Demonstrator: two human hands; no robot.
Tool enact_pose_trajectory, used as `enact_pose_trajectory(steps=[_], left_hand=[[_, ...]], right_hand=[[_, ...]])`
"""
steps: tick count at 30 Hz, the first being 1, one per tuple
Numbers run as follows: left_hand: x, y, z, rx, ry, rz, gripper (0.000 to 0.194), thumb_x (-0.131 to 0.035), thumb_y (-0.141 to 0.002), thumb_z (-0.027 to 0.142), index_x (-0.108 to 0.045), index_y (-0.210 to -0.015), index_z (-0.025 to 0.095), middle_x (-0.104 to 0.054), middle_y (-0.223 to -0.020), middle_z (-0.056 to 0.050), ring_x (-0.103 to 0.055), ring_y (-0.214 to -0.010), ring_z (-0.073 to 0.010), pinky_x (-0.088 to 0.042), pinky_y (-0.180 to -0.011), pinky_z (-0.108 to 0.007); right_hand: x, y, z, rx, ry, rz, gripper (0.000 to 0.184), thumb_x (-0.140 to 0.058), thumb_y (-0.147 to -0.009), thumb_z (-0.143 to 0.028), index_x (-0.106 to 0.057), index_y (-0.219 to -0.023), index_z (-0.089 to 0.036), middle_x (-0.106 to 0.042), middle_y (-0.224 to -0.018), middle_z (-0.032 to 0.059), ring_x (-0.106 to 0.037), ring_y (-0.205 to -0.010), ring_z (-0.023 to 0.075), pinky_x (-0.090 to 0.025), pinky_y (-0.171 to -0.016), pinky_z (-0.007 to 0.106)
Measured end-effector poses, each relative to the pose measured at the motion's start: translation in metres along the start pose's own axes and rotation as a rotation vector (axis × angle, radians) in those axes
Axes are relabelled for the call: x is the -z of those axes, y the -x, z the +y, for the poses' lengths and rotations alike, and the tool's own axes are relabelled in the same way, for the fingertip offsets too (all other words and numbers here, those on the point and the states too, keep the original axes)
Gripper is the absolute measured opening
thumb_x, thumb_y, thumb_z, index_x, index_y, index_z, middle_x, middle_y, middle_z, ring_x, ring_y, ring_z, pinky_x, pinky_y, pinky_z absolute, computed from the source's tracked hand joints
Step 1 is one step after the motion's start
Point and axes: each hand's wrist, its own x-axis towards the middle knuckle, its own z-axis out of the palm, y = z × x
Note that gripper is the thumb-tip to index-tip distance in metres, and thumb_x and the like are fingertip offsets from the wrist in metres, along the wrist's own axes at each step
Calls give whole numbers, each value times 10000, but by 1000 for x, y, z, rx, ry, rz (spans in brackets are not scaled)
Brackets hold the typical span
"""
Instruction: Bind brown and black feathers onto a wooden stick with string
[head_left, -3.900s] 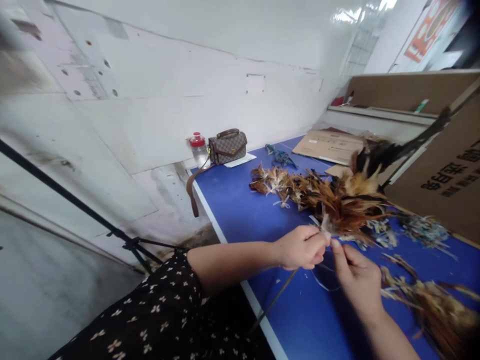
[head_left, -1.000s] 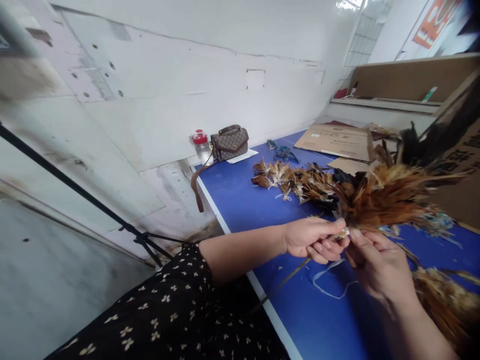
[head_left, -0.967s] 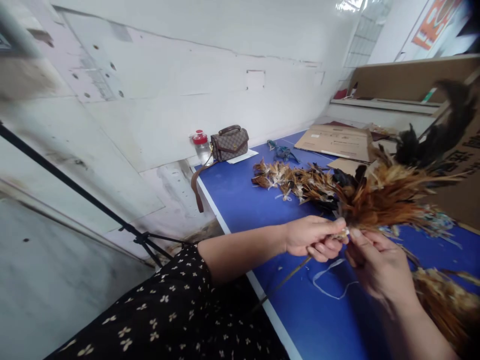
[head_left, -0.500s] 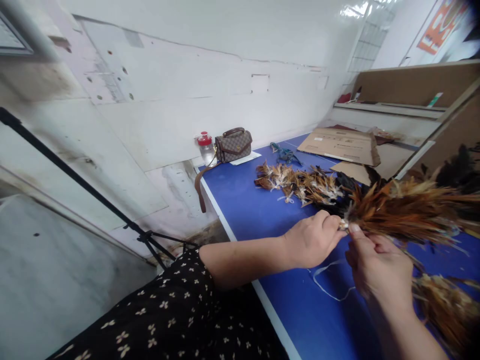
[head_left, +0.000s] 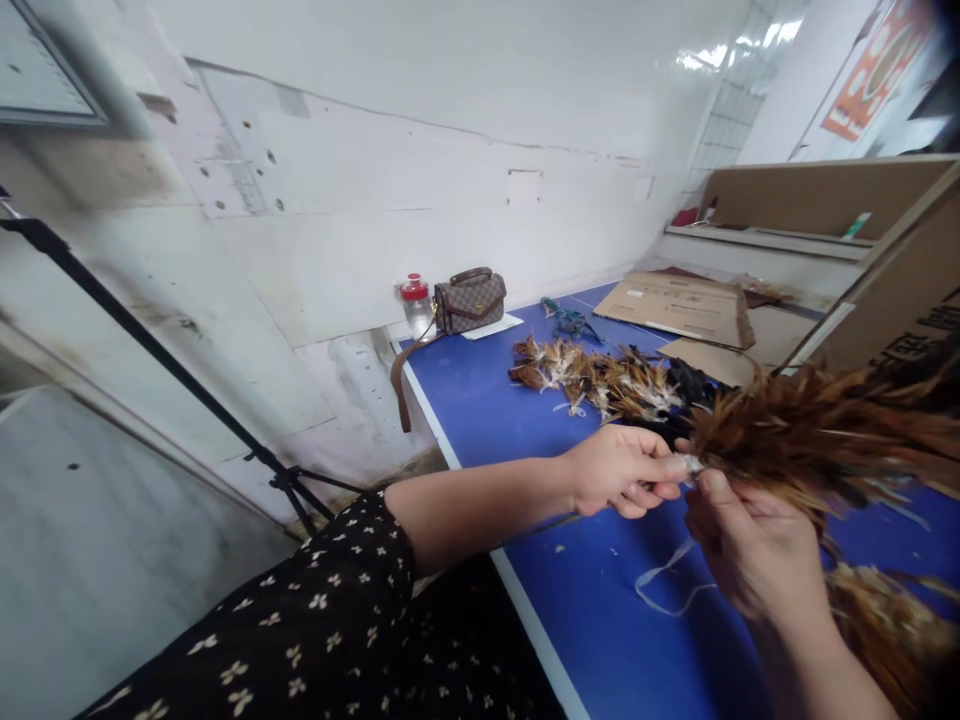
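A bundle of long brown feathers (head_left: 832, 425) reaches to the right from between my hands, its outer part blurred. My left hand (head_left: 622, 470) is closed, thumb and fingers pinching the pale bound end of the bundle. Just right of it, my right hand (head_left: 757, 545) grips the bundle's base from below, thumb on top. A thin white string (head_left: 664, 605) loops down onto the blue table (head_left: 480, 420) under my hands. Beyond my left hand lie several small tied feather bunches (head_left: 592, 378), brown, with black ones at their right.
More light brown feathers (head_left: 892, 620) lie at the lower right. Farther back are a blue-green tangle (head_left: 570, 320), flat cardboard (head_left: 675, 305), a checked handbag (head_left: 471, 302) and a red-capped bottle (head_left: 416, 305). A black tripod (head_left: 187, 375) stands left, and a cardboard panel (head_left: 900, 300) rises at right.
My left hand has turned at the bound end, its thumb now stretched along it. The feather bundle has shifted slightly, showing darker brown feathers. The view has tilted a little.
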Motion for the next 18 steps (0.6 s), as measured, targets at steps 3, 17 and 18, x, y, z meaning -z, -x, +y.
enact_pose_trajectory(steps=[3, 17, 18], left_hand=[[1, -1, -2, 134, 197, -151, 503, -1009, -845, 403, -547, -885, 208, -524, -748, 50, -233, -488, -13, -144, -447, -140], [-18, -23, -39, -40, 79, 156, 560, -1004, -843, 573, -593, -943, 206, -607, -738, 43, -425, -502, -59, -324, -444, -175], [-18, -23, -39, -24, 80, 150, 592, -1019, -817, 590, -580, -938, 211, -572, -713, 63, -379, -487, -47, -274, -437, -165]], right_hand=[[0, 1, -10, -43, -67, -13, 687, -1004, -849, -669, -518, -618, -242, -318, -589, -71, -300, -523, 103, -301, -451, 275], [9, -7, 2, -163, 1, 243, 632, -1112, -648, -688, -735, -768, -195, -486, -583, -55, -361, -489, 85, -263, -403, 231], [8, -7, 3, -162, -4, 235, 640, -1114, -642, -691, -731, -766, -194, -471, -583, -61, -357, -491, 84, -267, -408, 230]])
